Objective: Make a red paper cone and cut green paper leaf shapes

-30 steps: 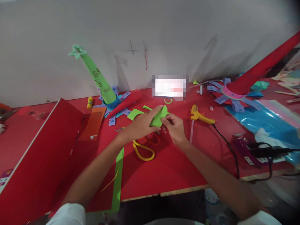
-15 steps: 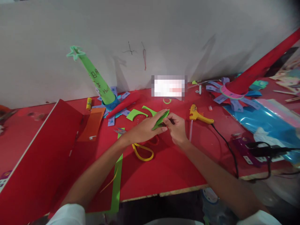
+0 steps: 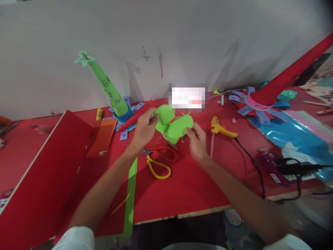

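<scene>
A green paper cutout [image 3: 180,127] with two rounded lobes, much like a heart, is spread between my hands above the red table [image 3: 192,187]. My left hand [image 3: 144,127] pinches its left lobe between thumb and fingers. At the lower edge of the right lobe, my right hand [image 3: 198,141] grips it the same way. A crease runs down between the lobes. Scissors [image 3: 163,177] with one yellow and one red handle lie beneath, their blades partly hidden by my left wrist. Another green paper piece [image 3: 172,140] shows just below the cutout.
A yellow glue gun [image 3: 221,130] lies to the right, its black cord running to a purple power strip [image 3: 270,166]. Decorated cones stand behind, one green [image 3: 113,90], one red [image 3: 288,81]. A red board [image 3: 49,166] leans at left, near a green strip [image 3: 130,205].
The folded green paper has been opened out into two lobes. My left hand has moved left and up, my right hand slightly, so they are farther apart. More of the scissors shows.
</scene>
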Tool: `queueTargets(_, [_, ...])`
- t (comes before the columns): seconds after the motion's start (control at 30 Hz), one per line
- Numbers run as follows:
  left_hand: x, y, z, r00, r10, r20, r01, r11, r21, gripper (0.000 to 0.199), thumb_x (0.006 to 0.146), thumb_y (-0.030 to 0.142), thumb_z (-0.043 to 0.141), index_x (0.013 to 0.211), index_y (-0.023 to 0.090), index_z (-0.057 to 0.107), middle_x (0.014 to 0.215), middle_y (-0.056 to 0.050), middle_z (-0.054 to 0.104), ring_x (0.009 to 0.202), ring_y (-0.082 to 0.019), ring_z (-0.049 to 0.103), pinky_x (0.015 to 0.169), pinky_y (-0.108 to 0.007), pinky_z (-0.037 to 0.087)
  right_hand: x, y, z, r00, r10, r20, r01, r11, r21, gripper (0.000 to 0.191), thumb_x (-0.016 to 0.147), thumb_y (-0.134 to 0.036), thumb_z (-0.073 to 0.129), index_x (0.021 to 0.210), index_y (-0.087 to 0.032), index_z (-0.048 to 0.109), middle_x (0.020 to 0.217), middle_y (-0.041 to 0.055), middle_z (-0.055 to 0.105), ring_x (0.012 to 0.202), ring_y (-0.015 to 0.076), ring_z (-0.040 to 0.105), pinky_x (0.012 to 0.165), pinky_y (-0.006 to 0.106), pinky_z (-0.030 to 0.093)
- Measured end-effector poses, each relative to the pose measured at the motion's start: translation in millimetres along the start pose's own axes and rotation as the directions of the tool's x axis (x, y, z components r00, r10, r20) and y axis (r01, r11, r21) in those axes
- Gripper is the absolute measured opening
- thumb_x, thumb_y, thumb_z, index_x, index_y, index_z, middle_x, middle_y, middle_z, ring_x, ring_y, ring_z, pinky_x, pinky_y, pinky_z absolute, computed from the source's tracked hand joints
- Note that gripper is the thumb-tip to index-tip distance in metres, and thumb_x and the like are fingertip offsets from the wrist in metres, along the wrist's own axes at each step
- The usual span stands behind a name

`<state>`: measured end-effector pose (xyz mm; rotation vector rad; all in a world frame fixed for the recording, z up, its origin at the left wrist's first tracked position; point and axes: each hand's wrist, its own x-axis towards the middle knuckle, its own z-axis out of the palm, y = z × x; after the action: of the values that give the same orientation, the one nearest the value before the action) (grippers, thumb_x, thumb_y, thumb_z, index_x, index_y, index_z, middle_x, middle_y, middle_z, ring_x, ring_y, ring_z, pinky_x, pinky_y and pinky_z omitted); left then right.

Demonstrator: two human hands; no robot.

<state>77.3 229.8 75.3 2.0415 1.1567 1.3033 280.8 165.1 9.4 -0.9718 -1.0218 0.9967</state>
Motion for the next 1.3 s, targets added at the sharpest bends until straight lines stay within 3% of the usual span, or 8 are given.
queueTargets(0.17, [5,-3,-6.2,0.984,-0.118,-0.13,0.09,0.974,-0.208,0.011,0.094,0.029,0.068,0.089,0.022,0.061,0.078,0.001,0.055,0.068,-0.014,0.05,0.065,-0.028,0.041,2,5,0,1.0,0.006,-0.023,-0.004,0.994,0.111,0.026,0.09,-0.046,0.076,0.085,-0.025,0.061,0.074,-0.0033,0.06,0.061,0.0125,0.056,0.053,0.026,0.047])
queueTargets(0.47, [4,-9,-7.2,0.942,-0.324,-0.088,0.244,0.841,-0.483,0.028,0.093,0.042,0.073,0.109,0.024,0.061,0.091,-0.004,0.072,0.075,-0.019,0.072,0.061,-0.029,0.058,2,4,3,0.998,0.066,-0.001,-0.064,0.977,0.204,0.019,0.088,-0.036,0.078,0.084,-0.024,0.064,0.073,-0.0039,0.061,0.062,0.0113,0.056,0.054,0.025,0.046])
queueTargets(0.53, [4,-10,-9.5,0.961,-0.258,-0.103,0.199,0.897,-0.396,0.03,0.094,0.04,0.071,0.118,0.025,0.06,0.109,-0.009,0.075,0.092,-0.024,0.076,0.072,-0.035,0.063,4,3,3,0.997,0.073,-0.021,-0.065,0.966,0.248,0.018,0.087,-0.034,0.078,0.083,-0.024,0.063,0.074,-0.004,0.06,0.062,0.0112,0.056,0.053,0.025,0.046])
queueTargets(0.63, [4,-1,-13.5,0.989,-0.006,-0.145,-0.002,0.998,-0.055,0.042,0.094,0.03,0.07,0.134,0.027,0.057,0.148,-0.013,0.062,0.132,-0.029,0.066,0.107,-0.046,0.058,6,3,2,0.996,0.077,-0.042,-0.06,0.952,0.301,0.014,0.085,-0.032,0.077,0.085,-0.025,0.065,0.078,-0.0034,0.061,0.065,0.0118,0.058,0.054,0.025,0.048])
queueTargets(0.73, [-1,17,-14.1,0.98,0.191,0.051,-0.197,0.955,0.223,0.031,0.101,0.026,0.062,0.132,0.026,0.061,0.153,-0.011,0.061,0.147,-0.028,0.054,0.125,-0.05,0.042,7,4,3,0.995,0.092,-0.03,-0.075,0.931,0.356,0.013,0.084,-0.032,0.077,0.084,-0.024,0.066,0.083,-0.0023,0.062,0.071,0.0127,0.059,0.06,0.025,0.053])
queueTargets(0.83, [-10,30,-8.4,0.922,0.153,0.355,-0.269,0.913,0.307,0.021,0.107,0.037,0.057,0.121,0.023,0.063,0.147,-0.012,0.067,0.14,-0.03,0.061,0.123,-0.054,0.042,6,4,4,0.992,0.122,0.01,-0.116,0.91,0.399,0.015,0.083,-0.033,0.078,0.083,-0.024,0.065,0.087,-0.0008,0.066,0.077,0.0141,0.061,0.065,0.026,0.055])
queueTargets(0.97, [-22,31,3.4,0.83,0.03,0.557,-0.296,0.87,0.395,0.05,0.1,0.059,0.065,0.13,0.021,0.053,0.16,-0.019,0.054,0.148,-0.039,0.052,0.126,-0.063,0.032,6,2,3,0.984,0.166,0.062,-0.176,0.889,0.423,0.017,0.085,-0.036,0.077,0.093,-0.025,0.068,0.098,0.0008,0.072,0.085,0.0168,0.065,0.067,0.028,0.057])
queueTargets(1.3, [-22,30,11.3,0.863,-0.031,0.505,-0.24,0.854,0.462,0.04,0.107,0.057,0.052,0.12,0.02,0.055,0.123,-0.013,0.07,0.113,-0.034,0.067,0.099,-0.048,0.049,5,2,4,0.98,0.142,0.138,-0.189,0.879,0.438,0.028,0.092,-0.053,0.075,0.089,-0.028,0.063,0.095,-0.0004,0.07,0.087,0.0178,0.068,0.08,0.035,0.063])
